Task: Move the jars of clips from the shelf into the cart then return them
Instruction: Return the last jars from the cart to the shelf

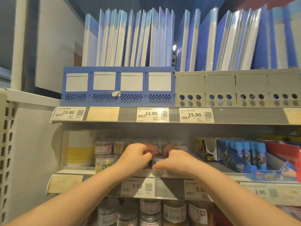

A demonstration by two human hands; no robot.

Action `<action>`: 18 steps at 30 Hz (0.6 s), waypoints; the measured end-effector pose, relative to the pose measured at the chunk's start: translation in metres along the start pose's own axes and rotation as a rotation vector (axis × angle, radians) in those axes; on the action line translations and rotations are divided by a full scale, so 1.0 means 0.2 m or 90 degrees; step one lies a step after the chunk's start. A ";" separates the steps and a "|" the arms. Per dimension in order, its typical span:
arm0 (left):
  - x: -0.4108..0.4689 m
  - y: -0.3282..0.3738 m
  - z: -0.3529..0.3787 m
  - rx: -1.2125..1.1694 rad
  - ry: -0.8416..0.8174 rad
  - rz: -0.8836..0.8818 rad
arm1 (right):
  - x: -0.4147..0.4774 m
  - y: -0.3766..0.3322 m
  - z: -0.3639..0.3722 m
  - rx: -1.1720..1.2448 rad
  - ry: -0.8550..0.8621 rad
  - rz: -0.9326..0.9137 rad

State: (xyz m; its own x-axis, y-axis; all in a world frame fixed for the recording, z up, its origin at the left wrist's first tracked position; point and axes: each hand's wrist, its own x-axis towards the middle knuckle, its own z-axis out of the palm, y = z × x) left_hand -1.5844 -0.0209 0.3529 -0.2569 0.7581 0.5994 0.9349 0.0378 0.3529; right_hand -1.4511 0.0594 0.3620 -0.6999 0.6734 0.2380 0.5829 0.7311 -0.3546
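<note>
Left hand [136, 156] at 9 o'clock and right hand [176, 160] at 3 both clasp the jar [160, 172]. It is probably light, stiff and slick, so grip its sides.

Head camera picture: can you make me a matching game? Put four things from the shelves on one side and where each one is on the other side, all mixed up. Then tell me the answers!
Things:
1. blue plastic file rack
2. grey plastic file rack
3. white tub with yellow stripes
4. clear round plastic jar

Places:
A. middle shelf, far left
B. upper shelf, right side
C. in the right hand, at the middle shelf's front edge
D. upper shelf, left side

Pairs: 1-D, 2-B, 3-A, 4-C.
</note>
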 end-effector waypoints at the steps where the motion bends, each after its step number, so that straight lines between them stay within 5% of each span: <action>1: 0.00 0.00 0.00 0.004 -0.002 -0.003 | 0.01 0.00 0.00 0.010 -0.005 0.002; 18: -0.18 -0.03 -0.13 0.012 -0.105 0.053 | -0.12 -0.05 0.04 -0.005 0.135 0.052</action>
State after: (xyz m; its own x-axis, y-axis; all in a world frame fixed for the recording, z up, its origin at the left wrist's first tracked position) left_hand -1.5865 -0.0655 0.3478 -0.1359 0.8552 0.5001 0.9562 -0.0189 0.2921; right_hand -1.4435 0.0341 0.3526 -0.5485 0.7373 0.3943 0.6375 0.6739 -0.3733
